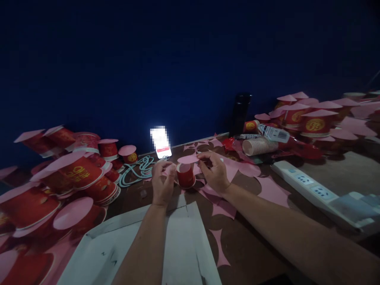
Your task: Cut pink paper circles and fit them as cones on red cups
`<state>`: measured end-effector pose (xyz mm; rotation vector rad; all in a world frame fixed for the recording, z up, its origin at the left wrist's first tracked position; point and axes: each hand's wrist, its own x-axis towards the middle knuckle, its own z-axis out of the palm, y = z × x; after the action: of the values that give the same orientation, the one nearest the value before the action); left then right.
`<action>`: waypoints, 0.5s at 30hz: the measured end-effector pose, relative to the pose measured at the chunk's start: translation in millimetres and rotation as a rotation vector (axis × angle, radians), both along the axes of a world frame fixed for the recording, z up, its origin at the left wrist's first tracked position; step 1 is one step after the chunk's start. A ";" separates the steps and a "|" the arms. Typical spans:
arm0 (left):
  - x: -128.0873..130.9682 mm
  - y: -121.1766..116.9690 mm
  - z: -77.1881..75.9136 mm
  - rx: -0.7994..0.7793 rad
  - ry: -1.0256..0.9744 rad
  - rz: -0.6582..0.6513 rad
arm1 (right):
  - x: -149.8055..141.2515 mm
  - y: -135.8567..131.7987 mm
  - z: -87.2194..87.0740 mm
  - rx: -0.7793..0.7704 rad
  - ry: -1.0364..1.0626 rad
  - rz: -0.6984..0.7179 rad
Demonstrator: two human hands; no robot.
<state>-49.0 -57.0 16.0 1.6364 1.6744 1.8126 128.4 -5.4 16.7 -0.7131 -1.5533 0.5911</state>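
Note:
A red paper cup (186,176) stands upside down on the brown table, its rolled rim at the bottom. Just over its upturned base is a round pink paper disc (187,159), slightly tilted. My right hand (214,171) pinches the disc's right edge between thumb and fingertips. Close by the cup's left side, my left hand (163,183) has its fingers curled in toward the thumb. Something pinkish shows at its fingertips, but I cannot tell whether it is paper or skin.
Red cups topped with pink discs (80,174) crowd the left, with more at right (319,122). Pink paper offcuts (271,190), a power strip (305,184), a stack of cups (259,146), a dark bottle (240,113), a lit phone (164,152), a coiled cable (136,172) and white cardboard (187,245) lie around.

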 end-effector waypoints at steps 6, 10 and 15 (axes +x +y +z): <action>3.5 -4.0 13.3 -0.045 -0.087 -0.019 | -5.0 -4.7 1.4 0.130 -0.028 0.024; 8.0 -6.5 21.0 -0.094 -0.131 -0.058 | -5.2 -5.7 2.6 0.166 -0.043 0.030; 7.4 -2.5 17.9 -0.229 -0.532 -0.128 | -3.7 -9.0 5.0 0.202 -0.073 0.062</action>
<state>-41.5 -59.5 33.8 1.0227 1.4323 1.7176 124.7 -14.4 21.6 -0.5403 -1.6807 0.4500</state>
